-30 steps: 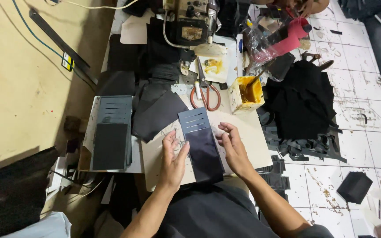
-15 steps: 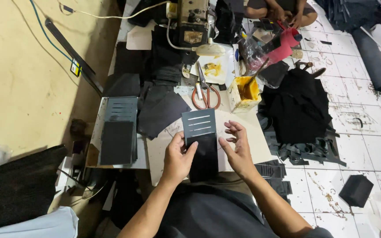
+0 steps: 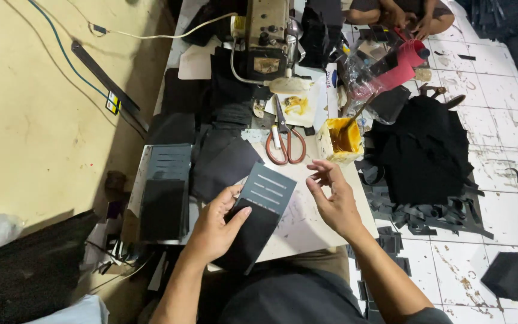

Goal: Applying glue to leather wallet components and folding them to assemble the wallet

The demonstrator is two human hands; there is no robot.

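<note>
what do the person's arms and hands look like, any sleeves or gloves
Both forearms are bare, with no sleeves in view. The left hand and right hand wear no gloves, and no rings, watch or bracelet can be seen. Dark clothing covers the lap below them.

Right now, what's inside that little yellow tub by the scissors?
The tub holds yellow-brown glue, with a stick leaning in it. Its bottom is hidden under the glue.

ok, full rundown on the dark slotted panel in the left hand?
The dark rectangular leather-like panel is flat and tilted, its top leaning right. The greyer upper part has three pale parallel slits; the lower part is plain black. The left hand grips its left edge over the pale worktable. The right hand hovers beside it, not touching.
</note>
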